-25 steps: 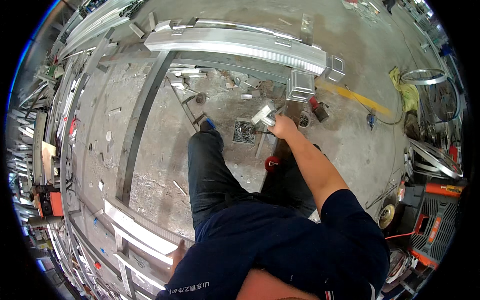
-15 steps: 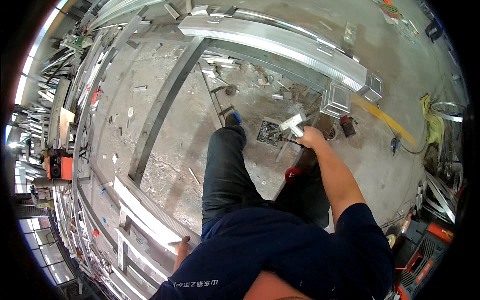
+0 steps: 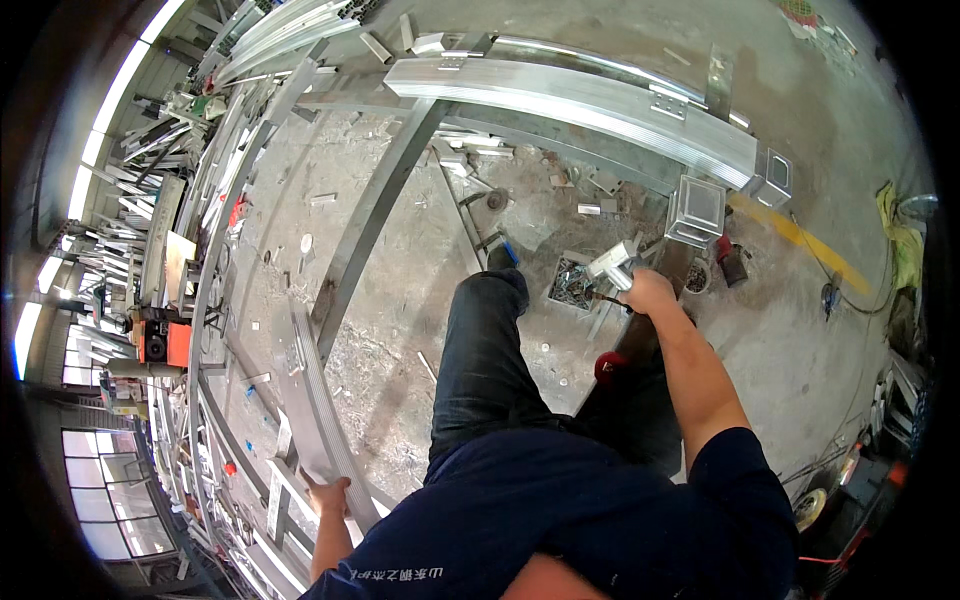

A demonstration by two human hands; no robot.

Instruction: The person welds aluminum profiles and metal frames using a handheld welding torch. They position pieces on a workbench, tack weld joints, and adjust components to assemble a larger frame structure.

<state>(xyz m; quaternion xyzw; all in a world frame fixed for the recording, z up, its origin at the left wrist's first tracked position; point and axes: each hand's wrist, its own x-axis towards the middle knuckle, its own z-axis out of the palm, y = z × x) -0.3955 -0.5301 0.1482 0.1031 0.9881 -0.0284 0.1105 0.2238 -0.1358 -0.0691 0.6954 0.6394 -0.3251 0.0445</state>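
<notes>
My left hand (image 3: pixel 328 495) grips a long ribbed aluminium profile (image 3: pixel 318 390) near its close end, low on the left. A small plate with holes shows along the profile. My right hand (image 3: pixel 652 291) is closed around a white and silver T-shaped piece (image 3: pixel 613 263); its exact kind I cannot make out. Something thin and black sticks out beside that hand. Just left of it sits a square bin (image 3: pixel 570 283) of small metal bits. Beyond the hand, a clear-walled or shiny metal box shape (image 3: pixel 697 211) stands at the end of a steel beam.
A grey steel frame (image 3: pixel 375 215) crosses the floor around my legs. Across its far side lies a thick ribbed aluminium post (image 3: pixel 570 110). A bucket (image 3: pixel 697 277) and a red and dark container (image 3: pixel 733 262) stand at right. Scrap pieces litter the floor; stacked profiles (image 3: pixel 290 45) fill the far left.
The ribbed profile in my left hand has swung, its far end moving away and rightward, now steeper. My right hand still holds the T-shaped piece. The whole view has shifted slightly.
</notes>
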